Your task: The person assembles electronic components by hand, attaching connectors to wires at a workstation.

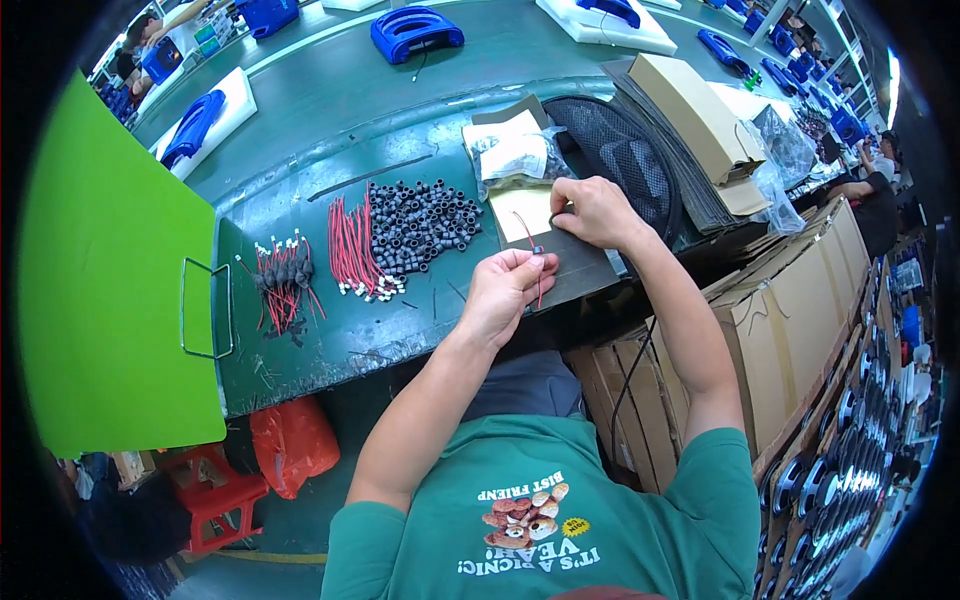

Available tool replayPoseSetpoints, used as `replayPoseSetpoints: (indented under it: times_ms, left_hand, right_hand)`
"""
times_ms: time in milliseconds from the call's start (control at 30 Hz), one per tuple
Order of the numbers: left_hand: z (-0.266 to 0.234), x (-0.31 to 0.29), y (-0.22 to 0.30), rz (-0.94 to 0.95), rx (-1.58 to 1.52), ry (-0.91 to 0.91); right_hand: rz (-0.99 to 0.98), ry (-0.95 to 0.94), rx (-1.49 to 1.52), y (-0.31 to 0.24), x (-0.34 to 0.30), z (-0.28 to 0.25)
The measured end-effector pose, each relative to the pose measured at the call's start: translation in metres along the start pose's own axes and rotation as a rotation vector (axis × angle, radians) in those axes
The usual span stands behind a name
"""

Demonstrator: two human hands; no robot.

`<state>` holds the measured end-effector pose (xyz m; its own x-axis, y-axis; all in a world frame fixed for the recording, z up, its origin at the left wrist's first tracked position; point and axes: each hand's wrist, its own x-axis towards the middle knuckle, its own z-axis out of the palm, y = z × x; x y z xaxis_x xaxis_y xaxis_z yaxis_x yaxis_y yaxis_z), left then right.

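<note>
Red wire (530, 232) with black ring (538, 250) pinched in left hand (503, 288); right hand (597, 210) curled nearby, cannot tell if grasping

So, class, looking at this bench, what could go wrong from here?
The thin red wire pinched in the left hand could slip and drop, since that hand is near the front edge of the bench. The loose pile of black rings lies right beside the row of red wires, so picking up one might drag or scatter the other.
</note>
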<state>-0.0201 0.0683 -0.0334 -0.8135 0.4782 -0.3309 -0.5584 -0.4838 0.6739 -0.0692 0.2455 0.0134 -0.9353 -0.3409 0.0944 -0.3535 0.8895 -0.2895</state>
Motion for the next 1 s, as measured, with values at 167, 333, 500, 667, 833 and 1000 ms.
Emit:
replayPoseSetpoints:
  times_ms: [167, 333, 500, 667, 833, 1000]
  left_hand:
    - [-0.002, 0.0, -0.002, 0.011, 0.008, -0.006]
    - [0.002, -0.003, -0.002, 0.045, 0.086, 0.013]
    - [0.01, -0.016, 0.004, 0.02, 0.074, -0.025]
    - [0.012, -0.039, 0.011, 0.036, -0.054, -0.043]
    - [0.005, -0.051, 0.015, 0.009, 0.046, -0.128]
    - [0.005, -0.064, 0.023, 0.017, 0.129, -0.155]
  right_hand:
    - [-0.01, 0.342, 0.218, 0.005, -0.004, -0.009]
    - [0.086, 0.81, 0.584, 0.011, -0.02, -0.04]
    - [0.003, 0.63, 0.861, -0.016, -0.053, -0.07]
    - [-0.036, 0.156, 0.824, -0.057, -0.071, -0.073]
    - [-0.188, 0.014, 0.632, -0.073, -0.063, -0.065]
    - [-0.249, 0.015, 0.492, -0.079, -0.053, -0.051]
